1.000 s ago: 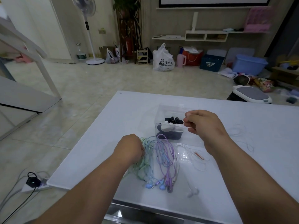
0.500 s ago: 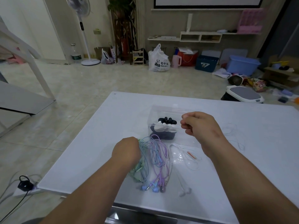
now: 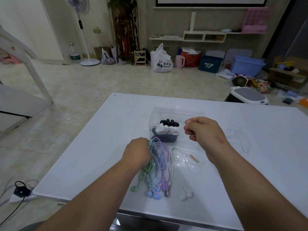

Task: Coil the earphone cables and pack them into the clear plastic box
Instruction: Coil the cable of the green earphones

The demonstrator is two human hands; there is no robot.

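A clear plastic box (image 3: 155, 114) stands mid-table and holds coiled black, white and dark purple earphones (image 3: 166, 130). In front of it lies a loose bundle of green, blue and purple earphone cables (image 3: 158, 167). My left hand (image 3: 138, 151) grips the top of that bundle. A white earphone cable (image 3: 185, 161) lies spread to the right of the bundle, its buds near the front. My right hand (image 3: 202, 130) hovers beside the box with fingers curled, pinching a thin cable I can barely make out.
The white table (image 3: 100, 139) ends close to me at the front edge and drops off on the left. More thin pale cables (image 3: 238, 139) lie to the right. A power strip with a plug (image 3: 20, 191) sits on the floor at left.
Both hands stay almost where they were. The view has shifted slightly, so the table and box sit a little further left in frame.
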